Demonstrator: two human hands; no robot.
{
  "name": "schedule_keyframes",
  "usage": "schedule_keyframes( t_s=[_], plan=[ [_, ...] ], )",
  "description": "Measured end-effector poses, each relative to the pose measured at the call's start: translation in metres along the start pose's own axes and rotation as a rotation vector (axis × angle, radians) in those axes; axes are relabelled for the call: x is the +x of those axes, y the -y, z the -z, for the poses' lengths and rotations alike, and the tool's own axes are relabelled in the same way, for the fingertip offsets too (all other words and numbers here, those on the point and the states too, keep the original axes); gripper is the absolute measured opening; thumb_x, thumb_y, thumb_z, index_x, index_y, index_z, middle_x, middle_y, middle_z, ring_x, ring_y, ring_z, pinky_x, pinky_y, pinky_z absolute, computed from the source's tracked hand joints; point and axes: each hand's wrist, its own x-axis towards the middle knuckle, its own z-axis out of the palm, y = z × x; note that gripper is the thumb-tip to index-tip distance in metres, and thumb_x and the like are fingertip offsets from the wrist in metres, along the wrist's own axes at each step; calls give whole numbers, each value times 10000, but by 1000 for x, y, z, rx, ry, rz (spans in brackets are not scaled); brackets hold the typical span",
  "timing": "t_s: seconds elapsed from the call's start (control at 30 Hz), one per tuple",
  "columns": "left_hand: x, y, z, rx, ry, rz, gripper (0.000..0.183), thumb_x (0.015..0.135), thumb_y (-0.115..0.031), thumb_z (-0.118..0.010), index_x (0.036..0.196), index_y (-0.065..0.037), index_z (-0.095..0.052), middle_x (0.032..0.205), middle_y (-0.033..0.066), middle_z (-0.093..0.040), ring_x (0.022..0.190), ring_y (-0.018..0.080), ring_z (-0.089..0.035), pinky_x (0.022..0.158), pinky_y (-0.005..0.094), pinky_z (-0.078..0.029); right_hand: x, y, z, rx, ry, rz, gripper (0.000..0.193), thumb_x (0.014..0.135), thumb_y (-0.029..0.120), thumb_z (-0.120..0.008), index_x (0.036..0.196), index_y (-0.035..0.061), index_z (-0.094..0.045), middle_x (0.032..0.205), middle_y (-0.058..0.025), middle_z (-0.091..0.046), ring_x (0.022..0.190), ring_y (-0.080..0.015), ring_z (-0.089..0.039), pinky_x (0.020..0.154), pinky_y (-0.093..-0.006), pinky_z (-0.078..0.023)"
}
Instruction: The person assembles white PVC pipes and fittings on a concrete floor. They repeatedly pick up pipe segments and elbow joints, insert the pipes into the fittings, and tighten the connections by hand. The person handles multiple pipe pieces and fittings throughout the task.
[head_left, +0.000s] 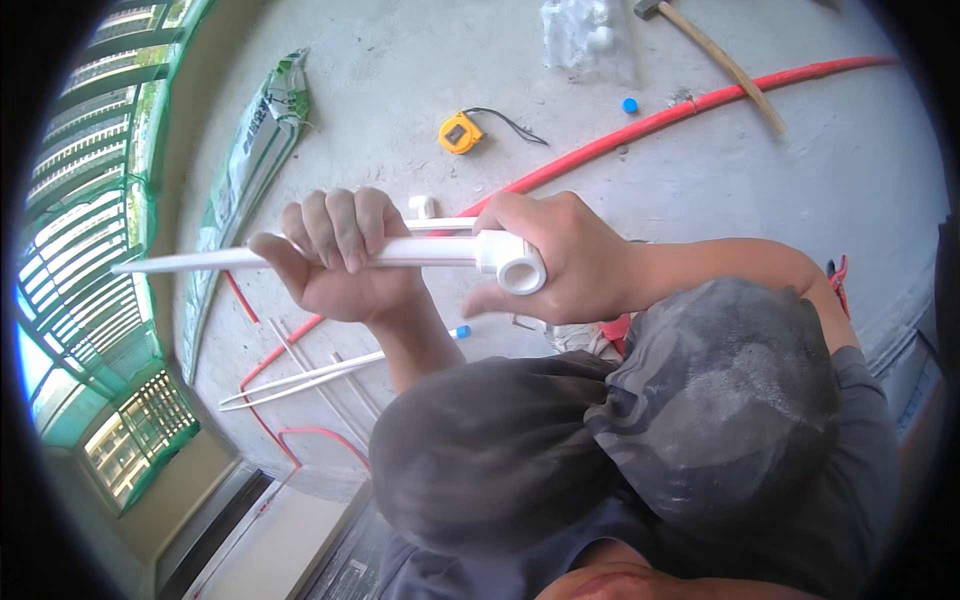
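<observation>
A long white plastic pipe [430, 252] lies across in front of me, its far end pointing left. My left hand [350, 250] is closed around the pipe, fingers over the top. On the pipe's right end sits a white pipe fitting [521, 273] with a round side opening facing me. My right hand [575, 255] grips this fitting from the right; part of its grip is hidden behind the fitting. Just beyond the hands, another white fitting [421, 206] rests on the floor. A second white length is partly hidden behind the held pipe.
A red conduit [600, 140] runs across the concrete floor. Beyond it lie a hammer [725, 62], a clear bag of white fittings [590, 40] and a blue cap [629, 105]. A yellow tape measure [460, 133] is nearer. White pipes [310, 378] and a long plastic wrapper [250, 150] lie left.
</observation>
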Motion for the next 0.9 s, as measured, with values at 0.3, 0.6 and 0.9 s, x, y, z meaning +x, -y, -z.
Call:
schedule_keyframes(
  t_s=[0.3,0.6,0.9],
  plan=[
    [1,4,-33,15,23,-72,437,1087,-327,-635,715,-180,-461,554,-60,-439,454,69,-447,458,253,-379,4,25,17,175,278,-128,651,695,506,-987,916,6,-633,734,-161,-661,655,-293,-683,610,-396,-513],
    [-23,-2,-73,64,-7,-275,393,1015,-232,-706,706,-187,-466,524,-68,-446,384,53,-426,357,236,-393,2,31,18,207,325,72,458,780,325,-909,949,21,-611,727,-154,-654,606,-380,-681,540,-410,-543],
    [-21,1,-50,235,21,-171,414,1073,-320,-648,721,-185,-476,549,-57,-490,438,72,-486,457,246,-431,4,19,28,115,308,51,454,793,321,-902,1002,28,-624,758,-153,-656,666,-380,-695,598,-423,-556]
  ],
)
